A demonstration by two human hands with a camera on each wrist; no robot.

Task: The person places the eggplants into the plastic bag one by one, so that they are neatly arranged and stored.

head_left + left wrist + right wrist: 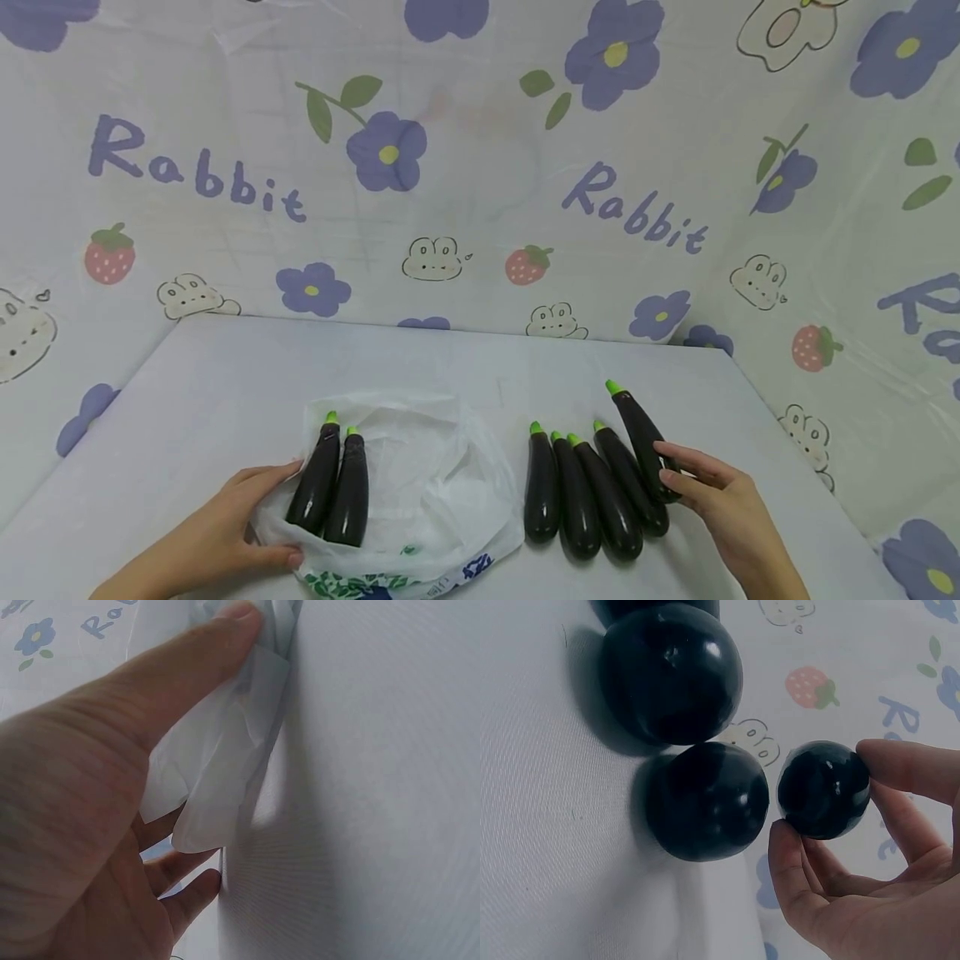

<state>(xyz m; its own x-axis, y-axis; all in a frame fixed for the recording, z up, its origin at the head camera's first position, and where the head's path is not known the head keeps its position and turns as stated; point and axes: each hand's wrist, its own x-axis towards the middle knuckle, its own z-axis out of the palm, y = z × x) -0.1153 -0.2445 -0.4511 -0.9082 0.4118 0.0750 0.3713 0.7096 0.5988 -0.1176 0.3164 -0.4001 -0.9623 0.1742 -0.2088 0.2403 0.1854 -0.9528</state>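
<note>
My right hand (727, 500) pinches the lower end of a dark eggplant (643, 433) with a bright green stem end, at the right of a row. In the right wrist view, this eggplant (823, 789) sits between thumb and fingers, off the cloth and just beside another eggplant (707, 801). A white plastic bag (420, 467) lies spread at the left, its mouth facing up, with two eggplants (348, 492) side by side in its left part. My left hand (217, 525) holds the bag's left edge; the left wrist view shows its thumb on the crumpled plastic (225, 765).
Several more eggplants (581, 508) lie close together on the white table (465, 358), between the bag and my right hand. Behind the table hangs a printed curtain (480, 192) with flowers, rabbits and strawberries.
</note>
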